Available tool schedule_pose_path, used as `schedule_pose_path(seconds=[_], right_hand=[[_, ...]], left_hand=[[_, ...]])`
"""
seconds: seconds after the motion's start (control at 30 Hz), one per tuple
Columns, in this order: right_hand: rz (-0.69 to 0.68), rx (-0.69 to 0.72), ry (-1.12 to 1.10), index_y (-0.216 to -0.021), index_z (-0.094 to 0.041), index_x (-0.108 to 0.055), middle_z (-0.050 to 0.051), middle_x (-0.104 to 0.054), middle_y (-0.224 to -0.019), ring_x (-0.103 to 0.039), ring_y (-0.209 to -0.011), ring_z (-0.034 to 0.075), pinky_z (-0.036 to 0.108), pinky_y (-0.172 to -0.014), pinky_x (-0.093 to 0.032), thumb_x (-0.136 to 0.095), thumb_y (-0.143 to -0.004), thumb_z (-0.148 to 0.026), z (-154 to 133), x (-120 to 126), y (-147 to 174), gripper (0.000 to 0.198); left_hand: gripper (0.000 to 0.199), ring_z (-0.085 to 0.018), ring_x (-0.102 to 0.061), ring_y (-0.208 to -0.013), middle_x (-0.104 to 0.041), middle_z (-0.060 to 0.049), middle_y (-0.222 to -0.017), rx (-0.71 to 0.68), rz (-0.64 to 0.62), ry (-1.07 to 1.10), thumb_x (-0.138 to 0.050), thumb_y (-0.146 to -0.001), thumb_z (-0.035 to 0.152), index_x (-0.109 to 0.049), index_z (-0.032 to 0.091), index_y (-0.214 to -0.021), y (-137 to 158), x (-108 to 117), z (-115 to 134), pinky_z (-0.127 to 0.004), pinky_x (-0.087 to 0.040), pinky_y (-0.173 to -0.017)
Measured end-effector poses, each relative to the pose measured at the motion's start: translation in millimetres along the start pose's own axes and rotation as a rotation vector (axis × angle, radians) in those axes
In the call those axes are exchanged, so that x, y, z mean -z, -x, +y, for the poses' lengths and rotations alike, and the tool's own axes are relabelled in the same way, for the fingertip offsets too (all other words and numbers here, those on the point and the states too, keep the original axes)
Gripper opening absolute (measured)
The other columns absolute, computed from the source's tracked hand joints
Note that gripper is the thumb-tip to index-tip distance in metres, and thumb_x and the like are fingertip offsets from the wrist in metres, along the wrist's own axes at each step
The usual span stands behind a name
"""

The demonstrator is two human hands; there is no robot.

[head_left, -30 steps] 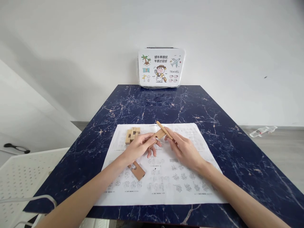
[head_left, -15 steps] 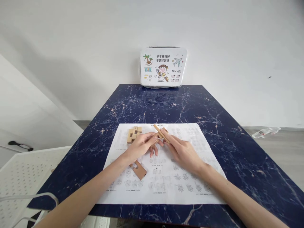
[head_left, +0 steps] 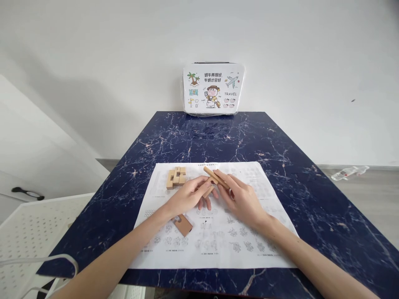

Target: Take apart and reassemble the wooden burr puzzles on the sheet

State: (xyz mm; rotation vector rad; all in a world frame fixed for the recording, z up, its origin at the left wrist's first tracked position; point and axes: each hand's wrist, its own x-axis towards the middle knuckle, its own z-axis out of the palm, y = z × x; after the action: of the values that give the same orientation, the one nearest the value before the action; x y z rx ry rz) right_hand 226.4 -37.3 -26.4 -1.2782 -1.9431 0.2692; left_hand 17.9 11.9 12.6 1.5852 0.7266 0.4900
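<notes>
My left hand (head_left: 190, 194) is closed on a short wooden puzzle piece (head_left: 208, 192), its fingers partly curled beneath. Between both hands a longer wooden puzzle stick (head_left: 211, 172) slants down to the right, and my right hand (head_left: 245, 197) grips it from the right side. Where the two pieces meet is mostly covered by fingers. Several notched wooden blocks (head_left: 176, 177) stand together on the printed sheet (head_left: 218, 249), left of my hands. Below my left wrist lies a flat brown wooden piece (head_left: 183, 225) with a rounded notch, partly hidden by the forearm.
The sheet with line diagrams lies on a dark blue marbled table (head_left: 199, 141). A white case with cartoon prints (head_left: 213, 89) leans at the back wall. On the left stands a white perforated surface (head_left: 31, 232); a clear plastic item (head_left: 349, 172) lies beyond the table's right side.
The long stick has turned slightly in my fingers and its upper end sits lower and further right. Both hands remain almost in place, still on the pieces.
</notes>
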Motion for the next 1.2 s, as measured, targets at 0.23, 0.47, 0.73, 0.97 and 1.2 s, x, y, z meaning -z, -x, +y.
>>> schedule_pose_path(seconds=[0.23,0.47,0.73,0.97,1.2], right_hand=[[-0.012,-0.016,0.007,-0.149,-0.023,-0.056,0.007,-0.075,-0.100,-0.057,-0.057,0.014,0.031,-0.055,-0.049,-0.048,-0.108,-0.036,-2.3,2.2,-0.7,0.043],[0.006,0.013,0.056,-0.152,-0.028,-0.056,0.011,-0.077,-0.125,-0.059,-0.054,0.014,0.033,-0.054,-0.052,-0.043,-0.111,-0.035,-0.7,0.5,-0.6,0.043],[-0.009,0.043,0.044,-0.155,-0.028,-0.054,0.010,-0.080,-0.117,-0.073,-0.073,0.018,0.032,-0.064,-0.057,-0.042,-0.112,-0.031,-2.1,4.2,-0.7,0.045],[-0.031,0.046,0.055,-0.152,-0.030,-0.057,0.006,-0.081,-0.105,-0.072,-0.073,0.018,0.031,-0.065,-0.056,-0.042,-0.111,-0.028,-3.6,4.4,0.0,0.044],[-0.012,0.050,0.052,-0.150,-0.029,-0.058,0.006,-0.080,-0.101,-0.070,-0.069,0.017,0.030,-0.061,-0.053,-0.042,-0.111,-0.028,-3.3,4.3,0.1,0.043]], left_hand=[[0.035,-0.010,-0.060,-0.060,-0.067,-0.004,-0.093,-0.025,-0.023,-0.050,-0.042,-0.111,0.049,-0.059,0.018,-0.109,2.5,-2.6,4.4,-0.026,-0.049,-0.056],[0.035,-0.009,-0.053,-0.057,-0.063,-0.002,-0.087,-0.037,-0.035,-0.067,-0.040,-0.112,0.048,-0.057,0.019,-0.100,3.4,-4.2,6.1,-0.027,-0.046,-0.057],[0.037,-0.010,-0.049,-0.056,-0.061,0.000,-0.079,-0.040,-0.020,-0.123,-0.040,-0.112,0.049,-0.057,0.019,-0.098,2.1,-3.6,6.9,-0.026,-0.047,-0.057],[0.041,-0.009,-0.049,-0.053,-0.066,-0.002,-0.082,-0.046,-0.009,-0.178,-0.041,-0.111,0.050,-0.062,0.019,-0.094,1.4,-3.1,6.9,-0.028,-0.046,-0.058],[0.041,-0.009,-0.047,-0.053,-0.066,-0.003,-0.083,-0.038,-0.022,-0.124,-0.042,-0.110,0.052,-0.060,0.019,-0.092,0.9,-3.5,7.2,-0.026,-0.045,-0.056]])
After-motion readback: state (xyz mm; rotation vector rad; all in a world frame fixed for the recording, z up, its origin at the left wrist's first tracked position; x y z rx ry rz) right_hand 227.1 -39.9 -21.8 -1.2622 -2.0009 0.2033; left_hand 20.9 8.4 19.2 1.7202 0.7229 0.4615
